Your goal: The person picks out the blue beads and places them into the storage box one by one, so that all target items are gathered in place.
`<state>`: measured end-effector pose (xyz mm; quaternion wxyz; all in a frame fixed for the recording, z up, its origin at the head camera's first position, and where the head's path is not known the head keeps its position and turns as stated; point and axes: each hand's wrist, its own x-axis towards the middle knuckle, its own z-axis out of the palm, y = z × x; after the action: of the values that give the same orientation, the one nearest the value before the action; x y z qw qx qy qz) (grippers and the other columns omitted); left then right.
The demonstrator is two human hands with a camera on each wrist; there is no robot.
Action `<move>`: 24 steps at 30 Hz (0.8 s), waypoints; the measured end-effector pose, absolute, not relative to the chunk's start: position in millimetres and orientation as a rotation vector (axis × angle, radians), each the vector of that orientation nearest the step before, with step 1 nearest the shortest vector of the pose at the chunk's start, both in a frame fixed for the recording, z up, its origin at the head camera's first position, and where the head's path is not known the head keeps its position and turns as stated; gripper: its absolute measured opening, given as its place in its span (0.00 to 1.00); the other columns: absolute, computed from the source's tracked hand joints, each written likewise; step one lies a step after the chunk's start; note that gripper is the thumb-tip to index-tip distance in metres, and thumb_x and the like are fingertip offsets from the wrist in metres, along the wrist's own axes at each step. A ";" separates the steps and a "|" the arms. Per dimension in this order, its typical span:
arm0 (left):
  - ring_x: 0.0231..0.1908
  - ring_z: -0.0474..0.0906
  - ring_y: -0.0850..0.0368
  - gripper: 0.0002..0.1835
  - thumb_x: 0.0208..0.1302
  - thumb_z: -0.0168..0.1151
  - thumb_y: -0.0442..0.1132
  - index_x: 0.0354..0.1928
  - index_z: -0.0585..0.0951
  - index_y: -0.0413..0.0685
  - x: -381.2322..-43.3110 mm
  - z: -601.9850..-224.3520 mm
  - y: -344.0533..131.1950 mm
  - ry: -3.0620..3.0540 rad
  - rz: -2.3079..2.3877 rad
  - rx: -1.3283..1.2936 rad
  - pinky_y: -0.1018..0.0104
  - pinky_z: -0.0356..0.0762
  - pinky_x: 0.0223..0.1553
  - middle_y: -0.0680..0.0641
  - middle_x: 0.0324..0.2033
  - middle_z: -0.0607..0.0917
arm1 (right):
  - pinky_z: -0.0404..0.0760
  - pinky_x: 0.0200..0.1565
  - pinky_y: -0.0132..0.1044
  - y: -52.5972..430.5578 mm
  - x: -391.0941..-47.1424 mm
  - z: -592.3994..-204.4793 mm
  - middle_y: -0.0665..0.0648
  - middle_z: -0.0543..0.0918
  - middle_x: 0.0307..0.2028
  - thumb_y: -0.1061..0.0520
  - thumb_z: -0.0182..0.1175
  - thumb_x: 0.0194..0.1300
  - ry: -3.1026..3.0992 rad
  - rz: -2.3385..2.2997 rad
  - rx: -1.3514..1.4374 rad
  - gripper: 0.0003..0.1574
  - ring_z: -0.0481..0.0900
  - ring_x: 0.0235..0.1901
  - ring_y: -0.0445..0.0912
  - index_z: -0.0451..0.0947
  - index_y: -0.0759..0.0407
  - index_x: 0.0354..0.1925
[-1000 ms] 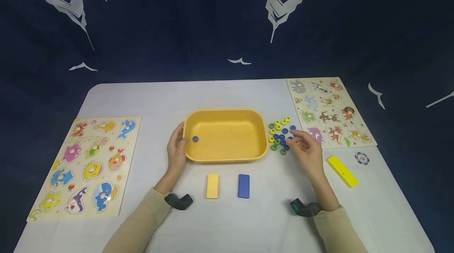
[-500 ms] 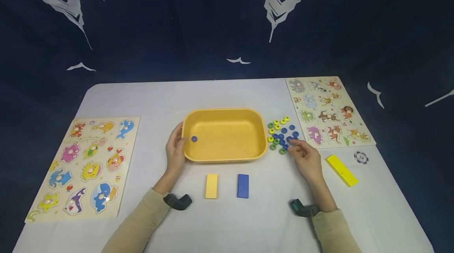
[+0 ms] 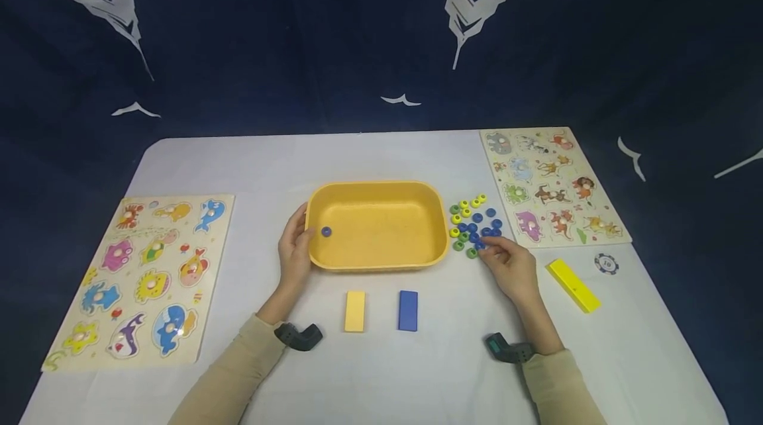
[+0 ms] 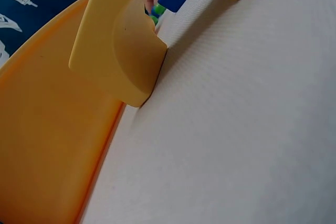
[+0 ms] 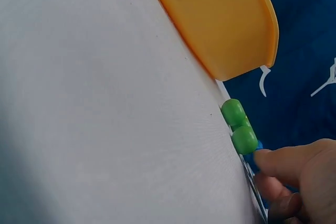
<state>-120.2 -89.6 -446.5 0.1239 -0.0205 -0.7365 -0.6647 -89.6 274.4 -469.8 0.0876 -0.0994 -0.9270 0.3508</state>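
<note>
A yellow tray (image 3: 381, 226) sits mid-table, with one blue bead (image 3: 326, 232) near its left end. My left hand (image 3: 295, 249) grips the tray's left rim, thumb at the edge and fingers along the outer side. To the right of the tray lies a loose group of blue, green and yellow beads (image 3: 473, 228). At the near side of that group, my right hand (image 3: 509, 268) pinches a blue bead (image 3: 479, 245) between thumb and fingertips. In the right wrist view, green beads (image 5: 244, 139) stand right beside the thumb tip, and most of the blue bead is hidden.
A yellow arch block (image 3: 354, 311) and a blue block (image 3: 408, 311) lie in front of the tray. Picture puzzle boards stand at left (image 3: 137, 279) and back right (image 3: 554, 187). Right of my right hand are a long yellow block (image 3: 573, 286) and a round chip (image 3: 607, 264).
My right hand has come nearer and slightly left, from the right side of the beads to the blue bead at the near side. A green bead there shifted slightly left. The left hand stays.
</note>
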 end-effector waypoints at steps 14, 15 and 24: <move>0.47 0.69 0.45 0.24 0.61 0.44 0.29 0.61 0.64 0.42 -123.2 -444.8 -89.4 -2.149 -1.944 -0.042 0.48 0.71 0.47 0.35 0.50 0.72 | 0.69 0.21 0.26 212.6 -136.5 -391.5 0.54 0.78 0.29 0.51 0.62 0.54 -2.534 1.476 0.133 0.17 0.68 0.24 0.44 0.77 0.57 0.41; 0.47 0.69 0.44 0.24 0.61 0.44 0.29 0.61 0.64 0.42 -123.2 -444.7 -89.5 -2.150 -1.946 -0.042 0.47 0.71 0.47 0.35 0.50 0.72 | 0.70 0.22 0.26 202.4 -142.0 -386.6 0.53 0.78 0.30 0.50 0.62 0.54 -2.560 1.496 0.174 0.17 0.69 0.24 0.44 0.77 0.56 0.41; 0.47 0.69 0.41 0.24 0.60 0.44 0.28 0.61 0.64 0.41 -121.2 -446.2 -90.7 -2.137 -1.955 -0.032 0.45 0.71 0.47 0.33 0.49 0.72 | 0.65 0.18 0.31 115.1 -179.7 -394.6 0.49 0.79 0.25 0.52 0.63 0.53 -2.797 1.488 0.456 0.09 0.67 0.19 0.44 0.77 0.52 0.34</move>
<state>-121.2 -90.7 -446.2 0.1223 -0.0111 -0.7323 -0.6698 -179.7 115.1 -394.6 -0.0297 0.1423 -0.8735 0.4647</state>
